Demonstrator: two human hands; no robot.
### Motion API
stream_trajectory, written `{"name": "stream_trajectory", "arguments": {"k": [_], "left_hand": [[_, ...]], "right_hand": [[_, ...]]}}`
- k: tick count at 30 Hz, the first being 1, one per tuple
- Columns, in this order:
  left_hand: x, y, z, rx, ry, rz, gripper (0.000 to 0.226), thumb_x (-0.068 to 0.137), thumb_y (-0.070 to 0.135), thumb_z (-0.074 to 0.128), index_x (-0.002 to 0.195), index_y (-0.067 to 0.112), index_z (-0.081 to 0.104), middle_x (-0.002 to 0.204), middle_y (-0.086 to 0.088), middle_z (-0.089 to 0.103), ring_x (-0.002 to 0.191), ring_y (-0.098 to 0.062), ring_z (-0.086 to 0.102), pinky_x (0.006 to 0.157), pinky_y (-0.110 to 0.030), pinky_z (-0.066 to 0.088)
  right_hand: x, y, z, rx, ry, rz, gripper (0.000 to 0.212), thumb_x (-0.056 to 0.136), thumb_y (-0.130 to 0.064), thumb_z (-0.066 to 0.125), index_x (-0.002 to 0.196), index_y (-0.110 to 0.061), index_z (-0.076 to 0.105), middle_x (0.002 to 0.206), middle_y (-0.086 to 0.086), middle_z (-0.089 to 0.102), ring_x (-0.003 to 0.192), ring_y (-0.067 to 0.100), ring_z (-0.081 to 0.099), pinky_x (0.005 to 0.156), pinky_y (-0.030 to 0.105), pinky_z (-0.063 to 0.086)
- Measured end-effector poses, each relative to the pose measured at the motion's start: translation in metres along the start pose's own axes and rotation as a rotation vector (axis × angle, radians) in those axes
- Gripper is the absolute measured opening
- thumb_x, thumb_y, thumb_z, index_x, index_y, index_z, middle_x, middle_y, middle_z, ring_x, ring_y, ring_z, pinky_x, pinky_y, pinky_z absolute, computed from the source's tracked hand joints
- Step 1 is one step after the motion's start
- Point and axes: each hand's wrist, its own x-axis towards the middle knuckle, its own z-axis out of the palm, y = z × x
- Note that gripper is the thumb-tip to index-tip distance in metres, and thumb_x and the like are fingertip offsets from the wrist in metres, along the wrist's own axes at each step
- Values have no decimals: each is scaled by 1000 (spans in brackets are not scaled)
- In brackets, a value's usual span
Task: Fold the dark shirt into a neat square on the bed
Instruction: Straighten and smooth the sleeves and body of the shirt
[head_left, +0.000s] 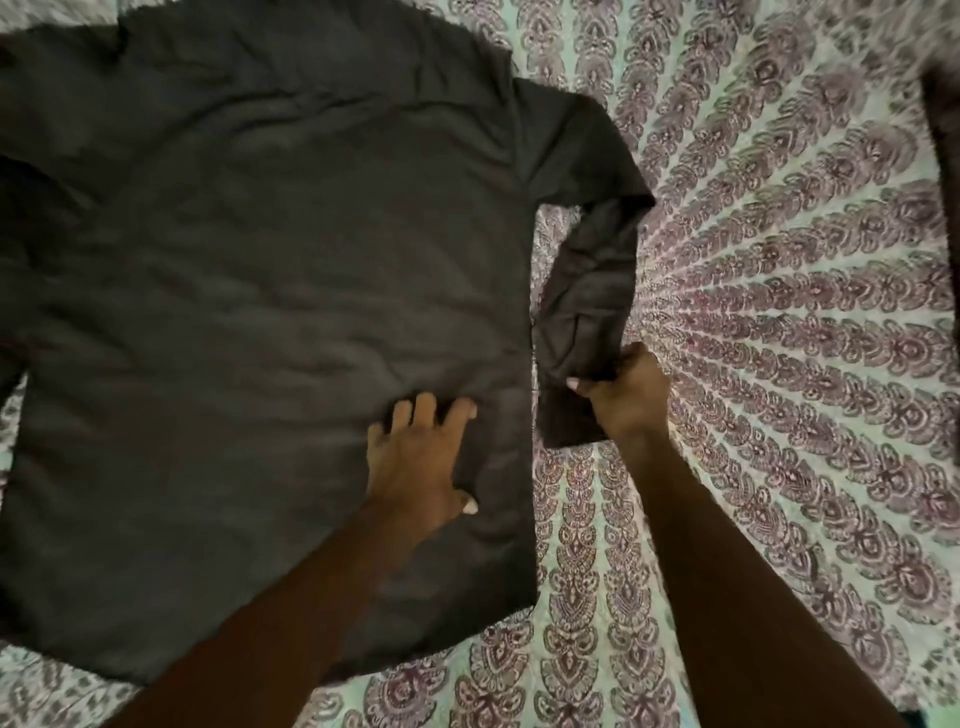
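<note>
my left hand lies flat, fingers spread, on the dark shirt. my right hand squeezes tight on its sleeve over the bed sheet.

Dark shirt spread flat on patterned bedsheet, body wrinkled. Left hand pressed palm-down on shirt body near its right edge, fingers spread. Right hand gripping right sleeve near cuff; sleeve bent down beside body. Another dark cloth at right frame edge.
</note>
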Motion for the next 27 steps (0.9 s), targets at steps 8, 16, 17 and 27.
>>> {"name": "stream_trajectory", "arguments": {"k": [8, 16, 17, 27], "left_hand": [[21, 25, -28, -58, -67, -13, 56, 94, 43, 66, 141, 31, 38, 142, 3, 49, 130, -24, 54, 94, -42, 53], [83, 109, -43, -537, -70, 223, 78, 95, 32, 72, 156, 46, 25, 147, -1, 53, 132, -25, 55, 103, -47, 51], [93, 126, -45, -573, -64, 240, 85, 94, 32, 73, 156, 52, 18, 152, -3, 50, 135, -26, 53, 106, -48, 50], [204, 264, -76, -1086, 231, -60, 85, 82, 16, 85, 151, 37, 39, 135, -2, 58, 126, -27, 60, 93, -28, 51]], "right_hand": [[25, 26, -107, -164, 643, -43, 24, 83, 1, 57, 105, 1, 67, 108, 29, 58, 88, 42, 59, 68, 35, 36], [79, 54, -206, -43, 539, -100, 37, 75, -18, 85, 106, -1, 73, 95, 29, 74, 86, 37, 71, 68, 30, 41], [88, 59, -219, -28, 510, -97, 38, 73, -19, 90, 103, -2, 74, 94, 28, 74, 84, 36, 72, 68, 32, 46], [194, 94, -308, 480, 349, -141, 45, 75, -7, 89, 114, -2, 68, 109, 14, 75, 103, 29, 73, 90, 40, 61]]}}
